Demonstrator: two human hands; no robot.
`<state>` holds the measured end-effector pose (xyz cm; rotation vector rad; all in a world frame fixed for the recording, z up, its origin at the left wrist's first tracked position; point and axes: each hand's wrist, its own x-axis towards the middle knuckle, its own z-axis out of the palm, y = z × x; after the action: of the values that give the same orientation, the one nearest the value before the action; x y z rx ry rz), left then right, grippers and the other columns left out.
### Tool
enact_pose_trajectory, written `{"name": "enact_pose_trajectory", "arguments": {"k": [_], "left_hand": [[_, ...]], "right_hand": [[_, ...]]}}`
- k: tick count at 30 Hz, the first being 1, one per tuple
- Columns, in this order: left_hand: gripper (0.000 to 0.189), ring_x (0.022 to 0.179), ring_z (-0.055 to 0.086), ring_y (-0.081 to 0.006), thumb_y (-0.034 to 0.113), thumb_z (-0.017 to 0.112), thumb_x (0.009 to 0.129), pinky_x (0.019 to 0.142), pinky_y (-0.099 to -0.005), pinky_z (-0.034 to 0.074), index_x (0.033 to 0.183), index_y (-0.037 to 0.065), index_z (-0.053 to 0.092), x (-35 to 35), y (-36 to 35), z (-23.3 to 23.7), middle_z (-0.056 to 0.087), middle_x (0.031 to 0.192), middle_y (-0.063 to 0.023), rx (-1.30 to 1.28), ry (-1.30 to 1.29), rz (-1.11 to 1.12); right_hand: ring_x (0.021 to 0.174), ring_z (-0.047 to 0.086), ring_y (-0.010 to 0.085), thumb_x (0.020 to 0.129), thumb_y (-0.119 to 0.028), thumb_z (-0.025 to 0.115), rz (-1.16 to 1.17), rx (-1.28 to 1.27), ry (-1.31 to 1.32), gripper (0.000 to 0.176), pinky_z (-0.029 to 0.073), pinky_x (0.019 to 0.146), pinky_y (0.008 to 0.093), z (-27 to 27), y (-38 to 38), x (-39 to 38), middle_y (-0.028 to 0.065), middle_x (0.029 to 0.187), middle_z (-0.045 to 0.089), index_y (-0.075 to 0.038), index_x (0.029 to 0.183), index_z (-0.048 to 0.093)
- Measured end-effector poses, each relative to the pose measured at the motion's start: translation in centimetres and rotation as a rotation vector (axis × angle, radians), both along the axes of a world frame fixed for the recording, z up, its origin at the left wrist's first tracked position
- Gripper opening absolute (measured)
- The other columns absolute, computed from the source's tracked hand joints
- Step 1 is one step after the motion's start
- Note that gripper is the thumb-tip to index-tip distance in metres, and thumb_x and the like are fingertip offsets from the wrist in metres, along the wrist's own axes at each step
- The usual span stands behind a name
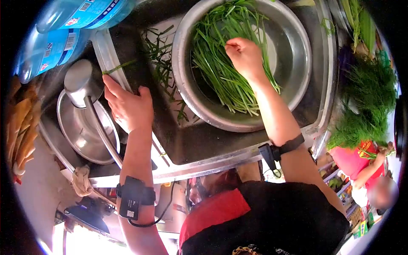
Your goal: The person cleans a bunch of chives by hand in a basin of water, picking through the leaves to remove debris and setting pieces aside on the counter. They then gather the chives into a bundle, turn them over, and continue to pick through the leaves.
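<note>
A wide metal basin (182,85) stands in the sink, with long green garlic chives (221,80) lying in water inside it. Above the chives is my right hand (244,55), its fingers curled closed; what they hold, if anything, is hidden. My left hand (129,104) rests over the sink's divider (111,59), fingers stretched and thumb apart. A single green stalk (121,67) lies by its fingertips. Loose green scraps (161,63) are scattered on the sink floor between the basin and the divider.
In the left sink sit a smaller metal bowl (87,131) and a long-handled metal ladle (80,80). Large blue water bottles (68,49) stand upper left. A cloth (80,180) hangs on the front rim. Feathery greens (365,97) lie right, near another person in red (355,163).
</note>
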<state>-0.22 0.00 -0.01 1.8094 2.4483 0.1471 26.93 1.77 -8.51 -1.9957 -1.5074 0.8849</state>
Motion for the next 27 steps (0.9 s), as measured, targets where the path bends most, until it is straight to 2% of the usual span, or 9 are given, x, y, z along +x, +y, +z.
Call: {"name": "enact_pose_trajectory", "arguments": {"k": [1, 4, 5, 8, 11, 17, 23, 27], "left_hand": [[0.089, 0.112, 0.049, -0.0419, 0.017, 0.067, 0.070, 0.093, -0.0478, 0.043, 0.143, 0.002, 0.019, -0.1, -0.1, -0.1, 0.041, 0.128, -0.0256, -0.001, 0.007, -0.010], [0.089, 0.112, 0.049, -0.0412, 0.017, 0.066, 0.070, 0.092, -0.0472, 0.043, 0.143, 0.001, 0.019, 0.1, 0.0, -0.1, 0.041, 0.128, -0.0258, -0.013, 0.012, -0.011], [0.089, 0.112, 0.049, -0.0412, 0.017, 0.066, 0.070, 0.092, -0.0471, 0.044, 0.143, 0.001, 0.019, 0.0, 0.0, 0.0, 0.041, 0.128, -0.0259, -0.022, 0.013, -0.005], [0.092, 0.109, 0.050, -0.0426, 0.018, 0.070, 0.068, 0.093, -0.0490, 0.042, 0.143, 0.004, 0.020, 0.0, -0.1, -0.2, 0.043, 0.125, -0.0244, 0.010, 0.000, 0.003], [0.092, 0.109, 0.050, -0.0425, 0.018, 0.070, 0.068, 0.093, -0.0492, 0.042, 0.143, 0.003, 0.020, 0.0, -0.1, -0.3, 0.044, 0.125, -0.0246, 0.021, 0.005, -0.003], [0.092, 0.110, 0.049, -0.0429, 0.018, 0.070, 0.068, 0.093, -0.0500, 0.041, 0.143, 0.003, 0.020, -0.2, -0.2, -0.4, 0.043, 0.124, -0.0258, 0.032, -0.018, -0.018], [0.089, 0.112, 0.049, -0.0411, 0.018, 0.066, 0.070, 0.092, -0.0472, 0.044, 0.143, 0.000, 0.018, -0.2, -0.2, -0.2, 0.041, 0.127, -0.0265, 0.015, 0.021, -0.050], [0.089, 0.112, 0.049, -0.0414, 0.019, 0.066, 0.070, 0.092, -0.0473, 0.044, 0.142, 0.000, 0.019, 0.1, 0.0, 0.1, 0.041, 0.127, -0.0265, -0.009, 0.040, -0.027]], "right_hand": [[0.074, 0.068, 0.0183, 0.082, -0.023, 0.067, 0.042, -0.051, -0.040, 0.022, 0.052, 0.066, 0.0288, 0.1, -0.1, 0.1, 0.0103, 0.084, 0.070, -0.004, 0.094, 0.070], [0.073, 0.068, 0.0209, 0.079, -0.026, 0.069, 0.050, -0.236, -0.143, 0.026, 0.052, 0.067, 0.0305, 0.6, 0.5, -0.7, 0.0117, 0.081, 0.070, -0.004, 0.094, 0.070], [0.072, 0.068, 0.0227, 0.077, -0.030, 0.070, 0.027, -0.215, -0.125, 0.030, 0.051, 0.066, 0.0316, 0.0, 0.5, -0.8, 0.0125, 0.080, 0.070, -0.005, 0.093, 0.070], [0.067, 0.066, 0.0205, 0.077, -0.027, 0.071, -0.064, -0.132, -0.061, 0.025, 0.050, 0.063, 0.0314, -2.0, 0.5, -1.4, 0.0114, 0.077, 0.069, -0.004, 0.090, 0.070], [0.066, 0.063, 0.0163, 0.080, -0.019, 0.069, -0.192, -0.080, 0.228, 0.017, 0.048, 0.062, 0.0297, -1.6, 0.2, -2.1, 0.0085, 0.077, 0.068, -0.004, 0.087, 0.069], [0.074, 0.059, 0.0136, 0.083, -0.011, 0.066, -0.331, -0.006, 1.112, 0.013, 0.047, 0.065, 0.0275, 1.0, -2.4, -2.9, 0.0062, 0.083, 0.064, -0.003, 0.094, 0.063], [0.071, 0.055, 0.0107, 0.085, -0.012, 0.065, -0.408, -0.178, 1.167, 0.012, 0.044, 0.065, 0.0255, 2.6, -3.0, -2.8, 0.0039, 0.082, 0.060, -0.004, 0.094, 0.061], [0.064, 0.052, 0.0088, 0.085, -0.012, 0.065, -0.442, -0.197, 1.217, 0.013, 0.042, 0.057, 0.0231, 2.7, -3.4, -2.7, 0.0025, 0.078, 0.059, -0.004, 0.095, 0.062]]}}
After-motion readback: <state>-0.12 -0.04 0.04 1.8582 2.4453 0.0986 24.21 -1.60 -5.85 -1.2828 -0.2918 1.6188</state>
